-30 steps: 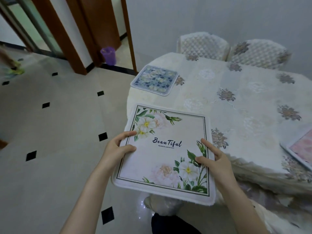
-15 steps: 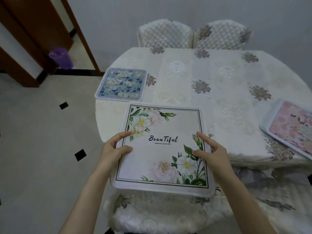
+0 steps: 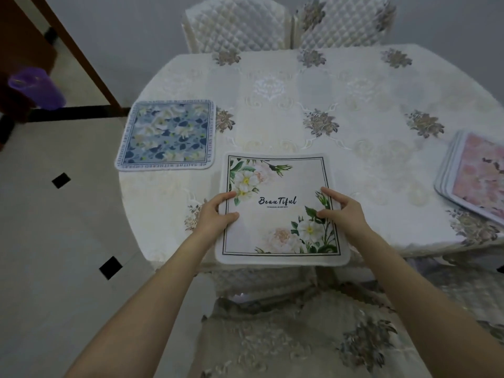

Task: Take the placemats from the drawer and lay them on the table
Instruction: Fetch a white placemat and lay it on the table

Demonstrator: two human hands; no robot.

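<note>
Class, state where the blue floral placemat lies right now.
In the head view, the blue floral placemat lies flat at the table's left edge, just left of and beyond the white "Beautiful" placemat.

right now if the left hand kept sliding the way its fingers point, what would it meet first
The left hand points right, across the white flowered placemat it grips. The first thing in that line is probably the right hand, holding the opposite edge. Nothing else lies on the mat between them.

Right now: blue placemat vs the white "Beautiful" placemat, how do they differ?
The blue placemat has an all-over flower print; the white placemat has corner flowers and a caption. Blue lies untouched on the table; white is gripped by the left hand and right hand. Both are square with rounded corners.
</note>
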